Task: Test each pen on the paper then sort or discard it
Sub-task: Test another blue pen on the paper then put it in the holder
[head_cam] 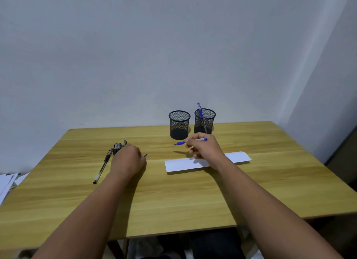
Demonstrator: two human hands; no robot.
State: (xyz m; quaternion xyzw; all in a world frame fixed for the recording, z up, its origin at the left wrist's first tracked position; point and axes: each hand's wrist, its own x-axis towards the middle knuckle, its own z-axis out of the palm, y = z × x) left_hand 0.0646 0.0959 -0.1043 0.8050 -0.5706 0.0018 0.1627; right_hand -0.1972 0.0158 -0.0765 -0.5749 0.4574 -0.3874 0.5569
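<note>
Right hand [204, 145] pinches blue pen [190, 141], held level just above far edge of paper [207, 161], long axis left-right, tip pointing left. Paper lies directly beneath fingers; tip must swing down. Left hand [128, 160], curled over black pens [114, 152] left of paper; grip unclear.
</note>
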